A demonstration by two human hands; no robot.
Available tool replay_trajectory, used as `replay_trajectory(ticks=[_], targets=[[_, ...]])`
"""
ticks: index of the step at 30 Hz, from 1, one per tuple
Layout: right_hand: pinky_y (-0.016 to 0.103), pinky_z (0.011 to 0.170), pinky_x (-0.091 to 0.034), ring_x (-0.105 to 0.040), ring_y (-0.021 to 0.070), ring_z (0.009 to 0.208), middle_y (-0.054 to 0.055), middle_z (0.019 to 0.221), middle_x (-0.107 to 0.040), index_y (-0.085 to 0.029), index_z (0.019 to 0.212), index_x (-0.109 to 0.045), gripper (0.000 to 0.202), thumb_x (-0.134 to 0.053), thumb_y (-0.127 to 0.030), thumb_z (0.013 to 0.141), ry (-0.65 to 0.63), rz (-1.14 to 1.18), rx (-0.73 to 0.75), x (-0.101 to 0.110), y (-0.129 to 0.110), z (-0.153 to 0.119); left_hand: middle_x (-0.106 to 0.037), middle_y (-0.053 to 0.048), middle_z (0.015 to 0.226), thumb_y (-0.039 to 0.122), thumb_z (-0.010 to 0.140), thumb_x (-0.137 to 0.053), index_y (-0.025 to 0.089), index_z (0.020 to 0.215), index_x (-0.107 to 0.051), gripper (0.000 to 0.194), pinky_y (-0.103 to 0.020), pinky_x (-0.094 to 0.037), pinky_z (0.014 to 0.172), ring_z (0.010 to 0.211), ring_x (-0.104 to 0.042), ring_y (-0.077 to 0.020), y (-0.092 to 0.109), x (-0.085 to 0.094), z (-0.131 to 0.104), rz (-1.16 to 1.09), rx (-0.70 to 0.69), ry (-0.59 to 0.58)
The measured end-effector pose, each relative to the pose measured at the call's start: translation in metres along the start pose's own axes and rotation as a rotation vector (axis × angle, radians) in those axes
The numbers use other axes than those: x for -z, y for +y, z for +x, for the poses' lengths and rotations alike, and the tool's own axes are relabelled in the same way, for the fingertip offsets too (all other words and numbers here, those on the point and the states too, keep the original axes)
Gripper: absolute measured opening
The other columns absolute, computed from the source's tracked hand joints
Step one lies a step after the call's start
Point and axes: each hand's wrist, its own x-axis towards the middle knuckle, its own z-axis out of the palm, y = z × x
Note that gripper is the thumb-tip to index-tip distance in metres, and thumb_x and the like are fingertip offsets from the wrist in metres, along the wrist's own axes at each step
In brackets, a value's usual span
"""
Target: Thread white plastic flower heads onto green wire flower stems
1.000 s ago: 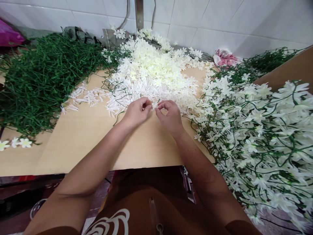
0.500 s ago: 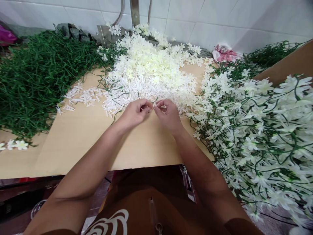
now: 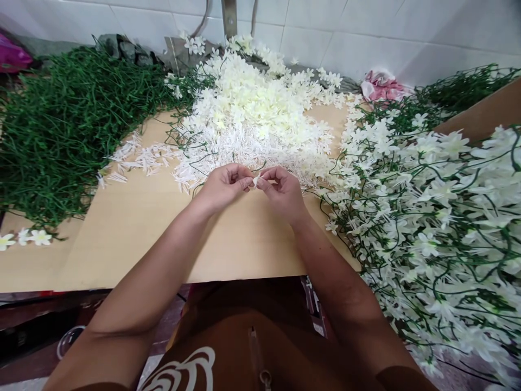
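One left hand [image 3: 227, 184] and one right hand [image 3: 284, 193], fingers of both pinching one small white flower piece [image 3: 256, 181] between them, above a tan surface [image 3: 150, 233]. One heap of green stems [image 3: 77, 125], at left. One pile of loose white flower heads [image 3: 260, 103], beyond the hands. One mass of stemmed white flowers [image 3: 439, 233], at right. One red-and-white crumpled bag [image 3: 382, 88], near the tiled wall [image 3: 366, 32].

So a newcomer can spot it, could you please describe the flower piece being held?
On the tan tabletop, find the central pile of white flowers. At its near edge, the left hand and right hand almost meet. The white flower piece is pinched between them; its neighbours lie loose.
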Motion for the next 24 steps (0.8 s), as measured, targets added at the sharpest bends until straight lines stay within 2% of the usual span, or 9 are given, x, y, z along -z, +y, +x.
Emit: replay_trajectory(ticks=[5, 7, 9, 12, 14, 16, 20, 24], targets=[[0.027, 0.064, -0.055, -0.059, 0.0112, 0.073, 0.000, 0.084, -0.057, -0.022, 0.087, -0.053, 0.042, -0.075, -0.051, 0.067, -0.028, 0.140, -0.027, -0.006, 0.004, -0.003, -0.056, 0.002, 0.060, 0.014, 0.070, -0.064, 0.014, 0.069, -0.057, 0.006, -0.022, -0.039, 0.060, 0.058, -0.051, -0.0080, -0.005, -0.004, 0.001, -0.018, -0.017, -0.040], [0.025, 0.058, -0.051, -0.056, 0.0094, 0.066, -0.002, 0.079, -0.057, -0.022, 0.089, -0.054, 0.040, -0.073, -0.051, 0.069, -0.074, 0.142, -0.016, -0.006, 0.002, -0.004, -0.055, 0.002, 0.061, 0.016, 0.072, -0.062, 0.015, 0.069, -0.056, 0.006, -0.022, -0.039, 0.059, 0.059, -0.050, -0.0084, -0.006, -0.005, -0.001, 0.019, -0.038, -0.052], [0.023, 0.055, -0.045, -0.052, 0.0079, 0.061, -0.003, 0.072, -0.055, -0.021, 0.082, -0.056, 0.034, -0.072, -0.049, 0.072, -0.110, 0.105, 0.024, -0.005, -0.001, -0.005, -0.054, 0.002, 0.062, 0.021, 0.076, -0.058, 0.015, 0.071, -0.055, 0.008, -0.023, -0.039, 0.059, 0.059, -0.050, -0.0095, -0.008, -0.003, -0.006, 0.098, -0.055, -0.069], [0.024, 0.057, -0.042, -0.047, 0.0073, 0.060, -0.004, 0.067, -0.053, -0.019, 0.072, -0.055, 0.032, -0.072, -0.047, 0.073, -0.115, 0.076, 0.051, -0.002, -0.007, -0.006, -0.058, -0.001, 0.070, 0.028, 0.081, -0.054, 0.016, 0.078, -0.056, 0.012, -0.026, -0.041, 0.062, 0.065, -0.053, -0.0128, -0.010, 0.010, -0.022, 0.382, -0.115, 0.005], [0.024, 0.059, -0.042, -0.048, 0.0078, 0.062, -0.003, 0.067, -0.053, -0.019, 0.073, -0.056, 0.034, -0.074, -0.047, 0.070, -0.097, 0.098, 0.021, 0.001, -0.009, -0.007, -0.063, -0.004, 0.082, 0.030, 0.083, -0.054, 0.017, 0.086, -0.060, 0.014, -0.030, -0.044, 0.071, 0.076, -0.057, -0.0166, -0.012, 0.024, -0.036, 0.672, -0.173, 0.133], [0.024, 0.060, -0.043, -0.049, 0.0082, 0.062, -0.003, 0.066, -0.054, -0.020, 0.074, -0.057, 0.036, -0.076, -0.050, 0.068, -0.078, 0.131, -0.022, 0.005, -0.010, -0.006, -0.066, -0.008, 0.092, 0.030, 0.084, -0.054, 0.017, 0.093, -0.063, 0.018, -0.036, -0.044, 0.081, 0.089, -0.059, -0.0221, -0.016, 0.041, -0.049, 0.913, -0.168, 0.208], [0.026, 0.063, -0.045, -0.051, 0.0091, 0.062, -0.003, 0.066, -0.056, -0.021, 0.073, -0.057, 0.040, -0.078, -0.054, 0.064, -0.066, 0.164, -0.080, 0.006, -0.009, -0.006, -0.064, -0.013, 0.105, 0.031, 0.083, -0.056, 0.017, 0.104, -0.065, 0.027, -0.043, -0.043, 0.089, 0.104, -0.057, -0.0304, -0.025, 0.062, -0.066, 1.182, -0.053, 0.208], [0.027, 0.065, -0.046, -0.053, 0.0095, 0.064, -0.002, 0.069, -0.058, -0.020, 0.073, -0.059, 0.041, -0.078, -0.055, 0.063, -0.111, 0.142, -0.117, 0.001, -0.007, -0.008, -0.064, -0.012, 0.103, 0.033, 0.086, -0.053, 0.019, 0.101, -0.065, 0.024, -0.042, -0.042, 0.087, 0.103, -0.057, -0.0298, -0.028, 0.053, -0.064, 1.262, -0.032, 0.166]])
